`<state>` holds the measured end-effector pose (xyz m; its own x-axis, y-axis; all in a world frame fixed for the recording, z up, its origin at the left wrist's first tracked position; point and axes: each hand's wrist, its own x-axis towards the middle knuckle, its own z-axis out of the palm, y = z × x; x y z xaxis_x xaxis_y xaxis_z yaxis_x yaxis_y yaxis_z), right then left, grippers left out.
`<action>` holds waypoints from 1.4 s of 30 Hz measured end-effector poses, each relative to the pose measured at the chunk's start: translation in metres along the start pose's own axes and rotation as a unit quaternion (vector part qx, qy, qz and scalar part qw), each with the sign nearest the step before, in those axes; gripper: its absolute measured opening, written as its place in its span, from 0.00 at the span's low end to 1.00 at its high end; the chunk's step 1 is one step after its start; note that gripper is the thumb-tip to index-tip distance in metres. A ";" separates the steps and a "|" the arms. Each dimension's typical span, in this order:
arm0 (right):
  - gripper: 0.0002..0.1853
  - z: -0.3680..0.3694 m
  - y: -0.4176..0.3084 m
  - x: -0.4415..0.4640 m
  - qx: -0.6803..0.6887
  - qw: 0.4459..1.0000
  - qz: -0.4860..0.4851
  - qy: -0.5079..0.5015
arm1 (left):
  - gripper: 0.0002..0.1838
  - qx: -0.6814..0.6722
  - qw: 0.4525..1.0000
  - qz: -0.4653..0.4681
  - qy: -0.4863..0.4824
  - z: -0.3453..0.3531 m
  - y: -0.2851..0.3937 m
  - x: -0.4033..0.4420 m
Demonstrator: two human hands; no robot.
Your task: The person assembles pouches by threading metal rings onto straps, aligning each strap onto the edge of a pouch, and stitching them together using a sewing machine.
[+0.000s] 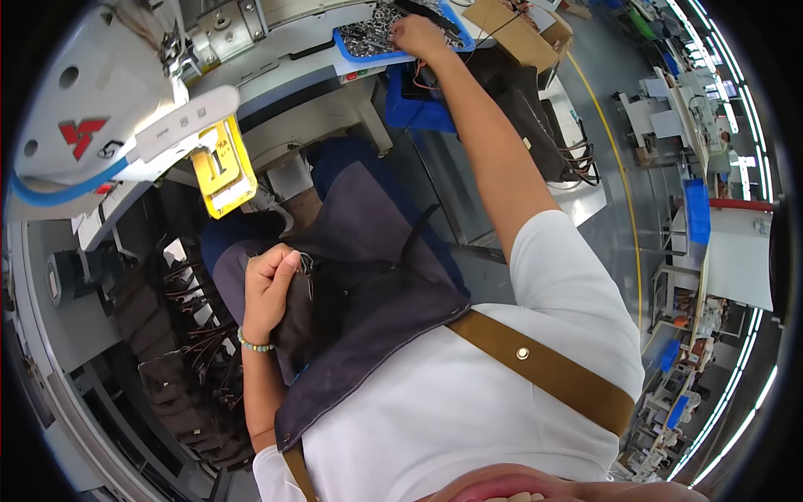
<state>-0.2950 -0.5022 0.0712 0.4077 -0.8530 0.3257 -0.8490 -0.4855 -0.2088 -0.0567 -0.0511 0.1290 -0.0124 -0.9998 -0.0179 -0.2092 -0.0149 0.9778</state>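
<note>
My right hand [421, 39] reaches into a blue tray [365, 58] full of small metal rings or buckles [360, 38]. Its fingers are curled down among the metal pieces, and whatever they pinch is hidden. Over my lap, my left hand [269, 283] is closed, thumb on top, around a dark fabric piece [294, 326]. Beside that thumb some small shiny metal parts [307, 262] show at the fabric's upper end. A dark apron [376, 326] covers my lap below the hands.
A white machine head [75, 92] with a yellow tag [224, 167] stands at upper left. Dark fabric pieces [180, 393] are stacked at lower left. A cardboard box [519, 38] and a dark bag-like bundle [535, 125] sit right of the tray.
</note>
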 end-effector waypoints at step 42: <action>0.13 -0.037 0.054 0.001 0.102 0.963 0.218 0.118 | 0.09 -0.145 0.984 -0.083 0.055 0.004 0.004 0.017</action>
<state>-0.3530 -0.5218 0.0942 -0.0814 -0.9290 0.3610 -0.8285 -0.1382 -0.5426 -0.0612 -0.0684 0.1316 0.1082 -0.9785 -0.1756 0.0881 -0.1665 0.9821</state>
